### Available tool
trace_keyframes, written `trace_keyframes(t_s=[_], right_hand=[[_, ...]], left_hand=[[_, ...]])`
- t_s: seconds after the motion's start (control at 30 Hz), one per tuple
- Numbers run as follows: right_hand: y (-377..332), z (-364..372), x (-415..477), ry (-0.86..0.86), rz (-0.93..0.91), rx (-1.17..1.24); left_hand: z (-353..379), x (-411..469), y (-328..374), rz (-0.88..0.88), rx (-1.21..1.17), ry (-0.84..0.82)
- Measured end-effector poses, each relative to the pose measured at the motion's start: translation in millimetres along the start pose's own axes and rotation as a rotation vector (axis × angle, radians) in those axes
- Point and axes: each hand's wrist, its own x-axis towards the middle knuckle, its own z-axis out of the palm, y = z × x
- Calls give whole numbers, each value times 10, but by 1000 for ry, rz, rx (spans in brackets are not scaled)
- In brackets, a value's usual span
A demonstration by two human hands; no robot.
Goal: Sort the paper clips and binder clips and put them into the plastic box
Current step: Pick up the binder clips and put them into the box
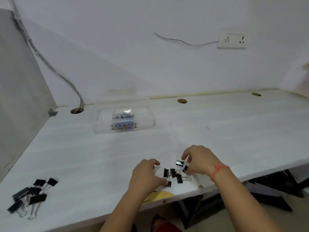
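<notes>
**Sorting status: paper clips boxed, binder clips outstanding**

Both hands work at the near edge of the bench (234, 124); the left hand (147, 174) is curled over the small binder clips (173, 174), its fingertips touching the nearest clip; whether it has pinched that clip cannot be told. The right hand (199, 159), with a red cord at the wrist, is half-open, fingers arched over the far side of the same cluster and touching it; a firm grip on any one clip cannot be confirmed.

Progress, as judged from the layout: the plastic box (123, 121) stands well beyond the hands and to their left, lid raised; the paper clips (122, 115) already lie in its middle compartment; its outer compartments appear unfilled. Two groups remain on the bench: the small clips between the hands, and the large binder clips (31, 196) far to the left of the left hand, near the front edge. The sorting by size looks complete; the transfer of both groups is still to be done.

Surface and room: the bench top is white and smooth, with round cable holes along the rear; a cable (55, 67) drops through the leftmost hole; a wall socket (232, 39) sits high on the white wall, beyond the right hand; a grey partition closes the left side.
</notes>
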Motion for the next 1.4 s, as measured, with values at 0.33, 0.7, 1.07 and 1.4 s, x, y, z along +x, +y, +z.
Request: trace_keyframes(t_s=[0.33,0.7,1.07,1.4], right_hand=[[13,456,176,167,-84,90],[-179,721,404,314,-199,145],[-141,342,427,61,244,1775],[-276,596,619,123,-115,368]], left_hand=[[209,190,178,26,225,63],[-11,259,-110,-182,-240,202],[-130,328,-34,-496,-1270,177],[75,580,-120,-158,114,165]])
